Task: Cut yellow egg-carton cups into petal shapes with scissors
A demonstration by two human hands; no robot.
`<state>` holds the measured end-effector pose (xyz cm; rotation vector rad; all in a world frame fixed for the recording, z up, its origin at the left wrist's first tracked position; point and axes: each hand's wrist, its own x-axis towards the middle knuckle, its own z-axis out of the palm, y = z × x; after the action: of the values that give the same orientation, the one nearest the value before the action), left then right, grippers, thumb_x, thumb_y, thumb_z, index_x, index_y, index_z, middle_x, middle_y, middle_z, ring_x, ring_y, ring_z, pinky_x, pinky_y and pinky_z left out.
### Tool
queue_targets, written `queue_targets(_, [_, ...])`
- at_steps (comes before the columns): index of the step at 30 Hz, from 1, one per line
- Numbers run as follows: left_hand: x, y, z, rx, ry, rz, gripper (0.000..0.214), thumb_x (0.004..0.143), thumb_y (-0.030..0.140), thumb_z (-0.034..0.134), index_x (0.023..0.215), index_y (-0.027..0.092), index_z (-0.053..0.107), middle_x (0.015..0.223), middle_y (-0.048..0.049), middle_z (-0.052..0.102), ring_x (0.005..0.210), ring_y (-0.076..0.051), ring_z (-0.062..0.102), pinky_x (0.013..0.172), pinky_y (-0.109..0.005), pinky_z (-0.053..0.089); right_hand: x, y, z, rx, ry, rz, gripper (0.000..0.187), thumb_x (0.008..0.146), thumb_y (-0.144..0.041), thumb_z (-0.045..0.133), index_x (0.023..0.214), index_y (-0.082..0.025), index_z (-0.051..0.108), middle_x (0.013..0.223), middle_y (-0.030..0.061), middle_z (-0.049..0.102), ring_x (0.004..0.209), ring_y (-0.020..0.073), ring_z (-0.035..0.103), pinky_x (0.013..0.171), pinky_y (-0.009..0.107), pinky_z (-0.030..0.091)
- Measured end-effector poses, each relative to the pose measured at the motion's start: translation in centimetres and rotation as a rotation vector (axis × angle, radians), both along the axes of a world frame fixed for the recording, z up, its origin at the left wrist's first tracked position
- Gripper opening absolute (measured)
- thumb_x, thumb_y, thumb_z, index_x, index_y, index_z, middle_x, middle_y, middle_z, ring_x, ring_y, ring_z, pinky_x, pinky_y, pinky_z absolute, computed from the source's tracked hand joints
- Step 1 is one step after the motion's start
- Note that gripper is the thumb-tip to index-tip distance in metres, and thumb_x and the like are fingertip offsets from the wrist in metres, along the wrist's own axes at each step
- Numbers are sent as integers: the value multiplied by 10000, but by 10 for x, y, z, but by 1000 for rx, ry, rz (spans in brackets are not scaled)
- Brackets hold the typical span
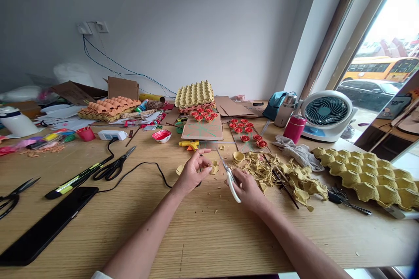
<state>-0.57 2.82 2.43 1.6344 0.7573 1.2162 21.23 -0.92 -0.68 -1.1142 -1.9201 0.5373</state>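
Note:
Near the middle of the table, my left hand (193, 169) pinches a small yellow egg-carton cup (214, 167) between thumb and fingers. My right hand (248, 189) grips white-handled scissors (232, 184), their blades pointing up and left beside the cup. Another cut cup piece (180, 169) lies just left of my left hand, partly behind it. Beyond my right hand stands a yellow cup (238, 157), next to a heap of torn yellow carton scraps (273, 173). Tiny trimmings are scattered on the wood between my hands.
Red carton flowers (245, 127) sit on boards at the back. A yellow egg tray (369, 173) and a fan (327, 115) stand right. On the left lie black scissors (113, 164), a black phone (49, 222) and a cable. A yellow glue gun (189, 144) rests ahead.

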Motion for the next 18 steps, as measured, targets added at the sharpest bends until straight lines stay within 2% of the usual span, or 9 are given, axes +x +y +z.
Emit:
queue_targets(4, [4,0,-4,-110,-32,-61,540,786,228,704,1261,209,446,883,1,597,730,-108,562,708,-255,441,2,2,2,-116,207,13,231,909,-390,578,780,-203,534,691,-23,504,630,140,453,593,259,360])
queue_targets(8, [11,-8,-6,-177,50,-98,587,747,213,735,1260,232,449,991,-3,543,673,-67,538,654,-233,435,0,1,6,-192,388,82,248,847,-418,675,937,-213,569,869,11,609,779,168,557,716,286,453])
queue_targets(10, [14,-12,-7,-185,105,-116,605,738,203,741,1268,234,450,1021,-11,531,673,-63,546,653,-233,439,-3,0,7,-236,451,135,271,819,-426,710,927,-218,573,879,13,624,810,174,571,745,294,463])
queue_targets(13, [18,-14,-9,-189,148,-143,630,734,211,750,1286,239,447,1045,-22,532,668,-63,548,644,-236,440,-8,-1,7,-307,527,198,313,760,-432,767,855,-215,563,803,-4,606,755,162,559,706,283,457])
queue_targets(18, [23,-16,-15,-155,133,-167,689,702,205,794,1307,236,467,1006,-35,588,916,-163,601,838,-306,464,-13,0,6,-387,657,200,390,696,-461,809,829,-212,539,783,-19,564,653,124,497,614,255,421])
